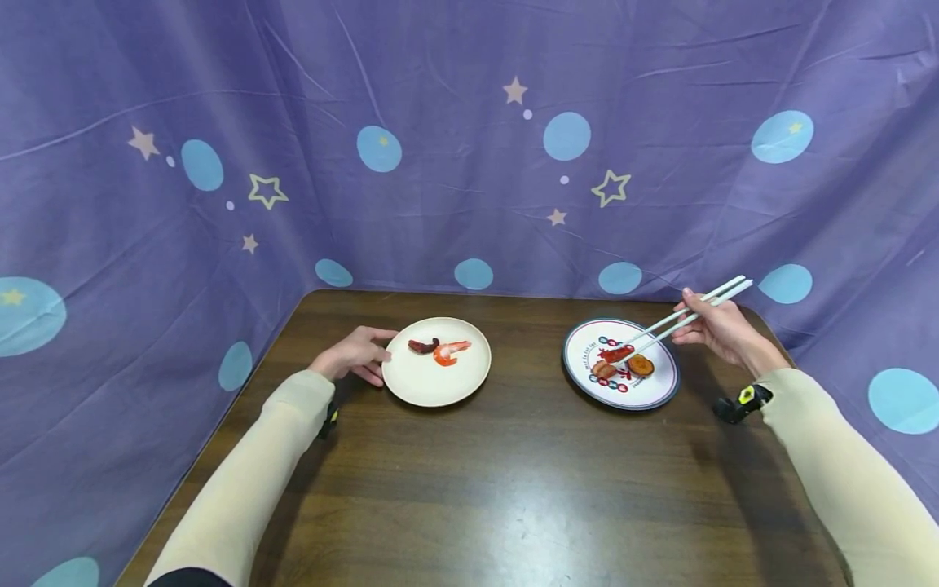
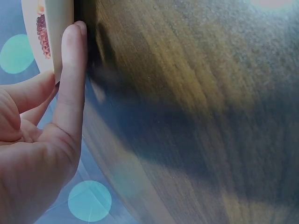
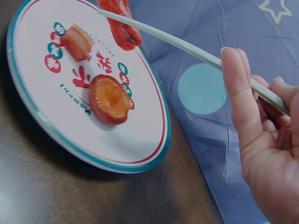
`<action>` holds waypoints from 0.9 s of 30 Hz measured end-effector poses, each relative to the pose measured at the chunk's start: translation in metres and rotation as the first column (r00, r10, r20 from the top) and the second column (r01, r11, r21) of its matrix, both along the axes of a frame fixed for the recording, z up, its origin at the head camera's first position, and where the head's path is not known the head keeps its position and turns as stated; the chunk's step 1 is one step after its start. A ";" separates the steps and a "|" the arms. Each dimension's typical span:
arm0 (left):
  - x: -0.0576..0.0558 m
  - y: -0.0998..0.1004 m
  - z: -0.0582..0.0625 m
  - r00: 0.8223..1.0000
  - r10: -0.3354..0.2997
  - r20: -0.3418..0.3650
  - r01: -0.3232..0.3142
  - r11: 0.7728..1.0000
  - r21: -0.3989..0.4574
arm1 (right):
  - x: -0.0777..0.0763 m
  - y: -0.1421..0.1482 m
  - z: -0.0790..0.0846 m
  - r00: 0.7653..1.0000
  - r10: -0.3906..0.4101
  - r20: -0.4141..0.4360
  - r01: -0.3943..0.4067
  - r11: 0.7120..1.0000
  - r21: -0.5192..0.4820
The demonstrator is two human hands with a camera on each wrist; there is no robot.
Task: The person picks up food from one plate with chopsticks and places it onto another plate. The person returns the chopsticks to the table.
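My left hand (image 1: 355, 355) pinches the left rim of a cream plate (image 1: 436, 391), thumb at the edge and fingers against its underside. On that plate lie an orange-and-white shrimp (image 1: 449, 353) and a dark red piece of food (image 1: 423, 346). In my right hand (image 1: 715, 326) is a pair of pale chopsticks (image 1: 693, 314), reaching over a patterned white plate (image 1: 583, 346). Their tips meet a glossy red piece of food (image 3: 122, 32); whether it touches the plate is unclear. A brown-edged round piece with an orange middle (image 3: 110, 100) and a pinkish-brown chunk (image 3: 77, 43) lie there too.
Both plates stand toward the back of a brown wooden table (image 1: 469, 473). Behind and beside it hangs a purple curtain (image 1: 455, 220) with stars and blue spots. Black wrist straps show at the left wrist (image 1: 329, 420) and right wrist (image 1: 741, 403).
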State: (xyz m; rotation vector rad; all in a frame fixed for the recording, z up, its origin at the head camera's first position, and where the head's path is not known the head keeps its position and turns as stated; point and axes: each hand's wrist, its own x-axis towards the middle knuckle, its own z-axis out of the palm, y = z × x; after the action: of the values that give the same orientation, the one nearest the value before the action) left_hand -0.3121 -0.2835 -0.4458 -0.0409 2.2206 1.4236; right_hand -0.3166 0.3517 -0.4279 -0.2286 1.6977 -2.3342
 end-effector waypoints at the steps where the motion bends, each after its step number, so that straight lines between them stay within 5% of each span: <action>1: 0.000 0.000 0.000 1.000 0.000 0.000 0.000 1.000 0.000 | -0.002 0.000 0.001 1.000 0.010 0.009 -0.010 1.000 0.002; 27: -0.001 0.000 -0.001 1.000 0.001 0.002 -0.001 1.000 0.002 | -0.026 -0.019 0.013 0.990 0.107 0.092 -0.110 0.994 0.024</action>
State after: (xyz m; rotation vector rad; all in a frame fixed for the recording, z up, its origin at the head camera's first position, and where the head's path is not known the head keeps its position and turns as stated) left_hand -0.3134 -0.2836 -0.4467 -0.0425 2.2174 1.4260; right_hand -0.3423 0.3326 -0.4149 -0.2014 1.6326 -2.2066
